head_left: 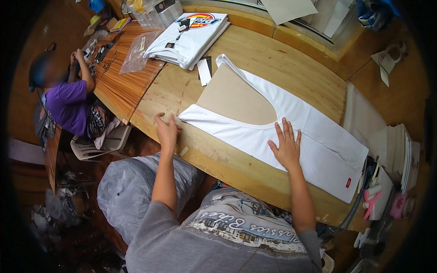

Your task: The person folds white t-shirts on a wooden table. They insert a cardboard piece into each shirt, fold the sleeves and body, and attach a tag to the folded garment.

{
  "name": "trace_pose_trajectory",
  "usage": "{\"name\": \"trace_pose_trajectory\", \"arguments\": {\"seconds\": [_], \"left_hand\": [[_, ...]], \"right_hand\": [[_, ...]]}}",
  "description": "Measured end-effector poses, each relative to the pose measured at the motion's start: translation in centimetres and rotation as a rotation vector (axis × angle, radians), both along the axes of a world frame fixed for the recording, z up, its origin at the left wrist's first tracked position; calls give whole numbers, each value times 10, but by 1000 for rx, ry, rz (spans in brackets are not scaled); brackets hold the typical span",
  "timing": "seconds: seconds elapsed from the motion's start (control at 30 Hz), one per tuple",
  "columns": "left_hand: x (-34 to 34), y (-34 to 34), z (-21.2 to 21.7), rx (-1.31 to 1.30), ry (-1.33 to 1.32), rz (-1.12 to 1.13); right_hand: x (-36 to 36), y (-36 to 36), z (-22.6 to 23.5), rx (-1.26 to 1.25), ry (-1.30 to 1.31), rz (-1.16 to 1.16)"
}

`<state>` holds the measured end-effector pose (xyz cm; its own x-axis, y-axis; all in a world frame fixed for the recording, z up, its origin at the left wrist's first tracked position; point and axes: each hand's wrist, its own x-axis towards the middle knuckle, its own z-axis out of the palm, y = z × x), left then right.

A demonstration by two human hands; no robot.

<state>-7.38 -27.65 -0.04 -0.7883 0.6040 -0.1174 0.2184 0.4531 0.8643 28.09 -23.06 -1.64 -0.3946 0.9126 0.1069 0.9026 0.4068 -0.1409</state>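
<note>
A white T-shirt (pixel 314 145) lies folded lengthwise on the wooden table, slanting from the middle toward the lower right. Inside its neck opening shows a tan cardboard sheet (pixel 236 98). My right hand (pixel 287 144) rests flat on the shirt just below the collar, fingers spread. Near the table's front edge, my left hand (pixel 167 132) is raised a little left of the shirt's pointed corner, its fingers apart and nothing visible in them. A small red label (pixel 348 183) sits near the shirt's lower right end.
At the back stands a stack of folded white T-shirts (pixel 191 38) with tags, a clear plastic bag (pixel 139 51) beside it. A small white card (pixel 204 72) lies nearby. A person in purple (pixel 68 102) sits at the left. A large plastic-wrapped bundle (pixel 132 191) stands by my left arm.
</note>
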Motion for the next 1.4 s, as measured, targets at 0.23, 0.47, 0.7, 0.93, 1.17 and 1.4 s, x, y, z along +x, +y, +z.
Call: {"name": "trace_pose_trajectory", "arguments": {"seconds": [0.23,0.47,0.7,0.93,1.17,1.4], "left_hand": [[41,23,-9,268,-251,12],[29,30,-12,-313,516,18],[7,58,-37,151,-14,102],[-15,49,-67,469,59,117],[7,5,-19,54,801,150],[177,17,-3,183,860,-1193]], "right_hand": [[-2,-1,0,3,25,8],[0,-1,-2,12,33,9],[0,-2,-3,11,44,3],[-7,-9,-3,26,62,29],[-43,-42,-12,31,252,30],[113,-49,-18,112,104,-472]]}}
